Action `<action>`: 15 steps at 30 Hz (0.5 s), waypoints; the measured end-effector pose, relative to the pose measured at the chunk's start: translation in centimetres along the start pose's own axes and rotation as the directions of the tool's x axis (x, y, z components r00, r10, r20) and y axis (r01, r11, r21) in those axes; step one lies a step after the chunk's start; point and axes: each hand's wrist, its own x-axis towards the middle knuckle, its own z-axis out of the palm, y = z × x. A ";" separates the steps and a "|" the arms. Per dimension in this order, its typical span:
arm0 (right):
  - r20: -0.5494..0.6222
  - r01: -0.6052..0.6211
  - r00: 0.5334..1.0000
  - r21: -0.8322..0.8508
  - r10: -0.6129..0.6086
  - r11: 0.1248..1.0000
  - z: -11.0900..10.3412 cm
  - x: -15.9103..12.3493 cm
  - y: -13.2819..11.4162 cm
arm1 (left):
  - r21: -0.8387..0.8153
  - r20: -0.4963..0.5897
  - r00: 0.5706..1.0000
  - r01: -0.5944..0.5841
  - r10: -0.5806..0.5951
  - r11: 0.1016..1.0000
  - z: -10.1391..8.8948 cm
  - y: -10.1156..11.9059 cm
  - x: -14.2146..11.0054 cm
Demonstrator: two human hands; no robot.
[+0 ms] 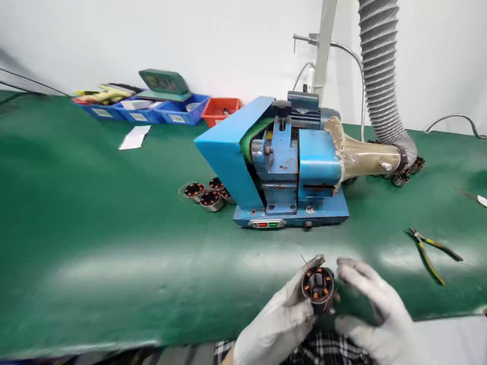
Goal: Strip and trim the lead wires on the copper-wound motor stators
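Near the front edge of the table, my left hand, in a white glove, grips a motor stator by its side. Copper windings and dark slots show around the stator's open top, and a thin wire end sticks out at its lower right. Just to the right of it, my gloved right hand has its thumb and fingers apart, holding nothing. Beyond both hands stands a blue belt grinding machine with a red and a green button on its base.
Several stators stand left of the machine, and more sit at its right under the grey duct hose. Yellow-handled cutting pliers lie open at right. Blue bins and an orange bin line the back of the green table.
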 end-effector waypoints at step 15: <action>0.027 -0.094 0.735 0.994 0.677 0.062 1.0 4.4 -0.8 | 0.514 -0.187 0.974 -0.012 0.126 0.858 0.9 -1.7 -1.0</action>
